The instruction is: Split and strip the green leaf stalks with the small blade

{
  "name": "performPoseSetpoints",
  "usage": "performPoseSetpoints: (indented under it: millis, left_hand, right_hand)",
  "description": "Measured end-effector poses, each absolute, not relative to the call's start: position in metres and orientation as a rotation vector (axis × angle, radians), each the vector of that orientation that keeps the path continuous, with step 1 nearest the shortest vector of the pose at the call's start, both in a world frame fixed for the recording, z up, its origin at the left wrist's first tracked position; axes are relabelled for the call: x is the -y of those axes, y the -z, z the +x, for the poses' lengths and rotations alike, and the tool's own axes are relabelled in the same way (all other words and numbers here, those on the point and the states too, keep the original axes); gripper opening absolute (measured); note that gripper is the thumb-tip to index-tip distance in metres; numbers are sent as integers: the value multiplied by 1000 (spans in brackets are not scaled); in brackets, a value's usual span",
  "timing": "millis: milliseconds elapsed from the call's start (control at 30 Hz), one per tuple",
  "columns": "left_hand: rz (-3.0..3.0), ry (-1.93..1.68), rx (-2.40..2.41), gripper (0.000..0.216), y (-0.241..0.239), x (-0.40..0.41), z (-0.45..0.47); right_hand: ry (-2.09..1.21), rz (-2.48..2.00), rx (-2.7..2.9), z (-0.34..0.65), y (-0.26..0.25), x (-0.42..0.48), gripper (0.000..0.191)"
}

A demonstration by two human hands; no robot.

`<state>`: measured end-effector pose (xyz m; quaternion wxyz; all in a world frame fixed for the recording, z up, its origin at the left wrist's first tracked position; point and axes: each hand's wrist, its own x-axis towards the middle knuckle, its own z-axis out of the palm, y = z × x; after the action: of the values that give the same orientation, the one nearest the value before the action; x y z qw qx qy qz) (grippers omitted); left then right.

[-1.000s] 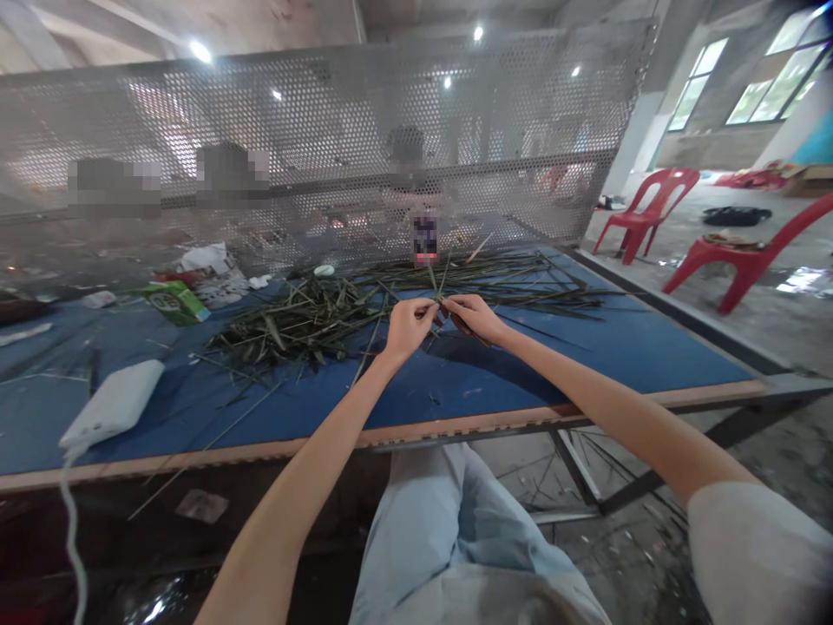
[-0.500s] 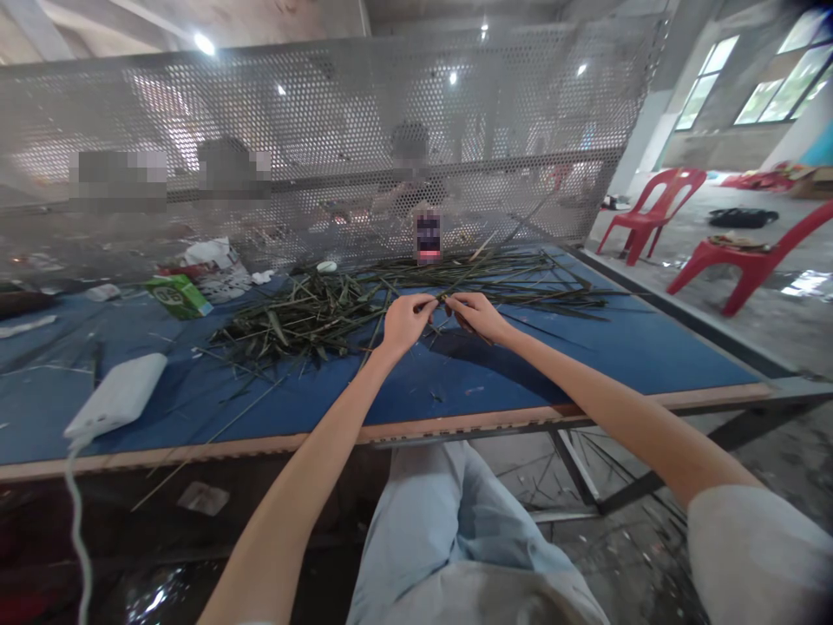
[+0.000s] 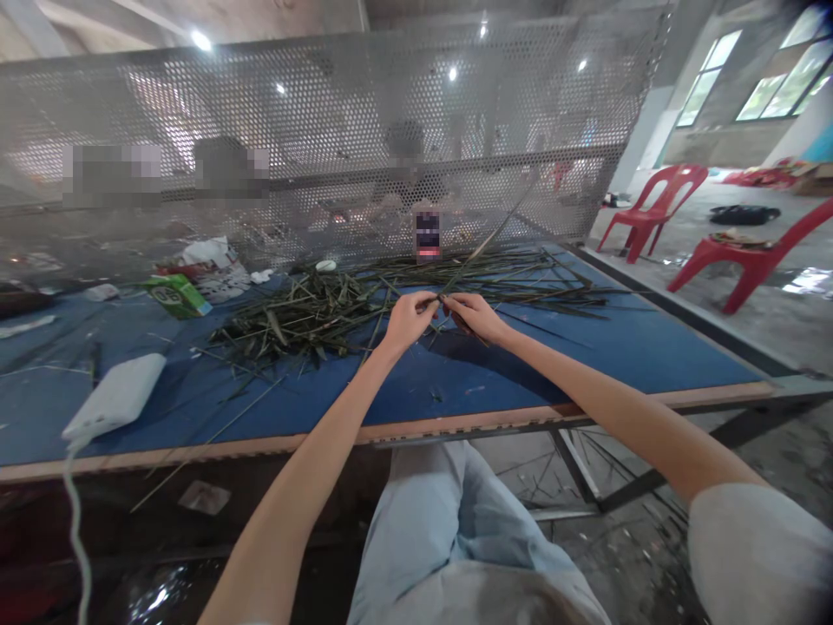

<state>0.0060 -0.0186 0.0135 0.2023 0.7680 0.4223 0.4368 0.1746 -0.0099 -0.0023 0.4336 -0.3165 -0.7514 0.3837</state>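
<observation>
Over the blue tabletop (image 3: 416,399), my left hand (image 3: 409,321) and my right hand (image 3: 480,318) almost meet, both with thumb and fingers pinched together. Between the fingertips is a narrow green leaf strip (image 3: 487,243), whose long end slants up and right in front of the mesh. The part inside the fingers is small and mostly covered. Left of my hands lies a tangled heap of dark green leaf pieces (image 3: 296,319). Long leaf strips (image 3: 547,278) are spread flat behind and to the right.
A perforated metal panel (image 3: 312,113) borders the table's back, with a phone-like screen (image 3: 428,234) before it. At left are a white power bank (image 3: 117,395) with a cable, a green carton (image 3: 175,295) and crumpled packaging (image 3: 212,265). Red chairs (image 3: 657,208) stand right.
My hands stay in nearly the same spot, still pinching. The long end of the leaf strip has shifted and now stands out more clearly against the panel.
</observation>
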Motion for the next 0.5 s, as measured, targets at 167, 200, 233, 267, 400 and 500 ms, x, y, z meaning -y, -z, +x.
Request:
performPoseSetpoints:
  millis: [167, 200, 233, 267, 400, 500]
  left_hand:
    - [1929, -1125, -1117, 18, -11, 19, 6]
    - [1943, -1139, -1138, 20, -11, 19, 6]
    - [1974, -1161, -1158, 21, -11, 19, 5]
    - [2015, -1182, -1171, 21, -12, 19, 5]
    - [2126, -1214, -1172, 23, -10, 15, 3]
    - [2159, -1214, -1206, 23, -9, 14, 2]
  right_hand:
    - [-973, -808, 1806, 176, 2, 6, 34]
    - [-979, -803, 1798, 177, 2, 5, 32]
    - [-986, -794, 1793, 177, 2, 5, 31]
    - [-993, -787, 1792, 177, 2, 5, 31]
    - [-1004, -784, 1782, 177, 2, 5, 33]
    - [-1025, -776, 1781, 178, 1, 5, 33]
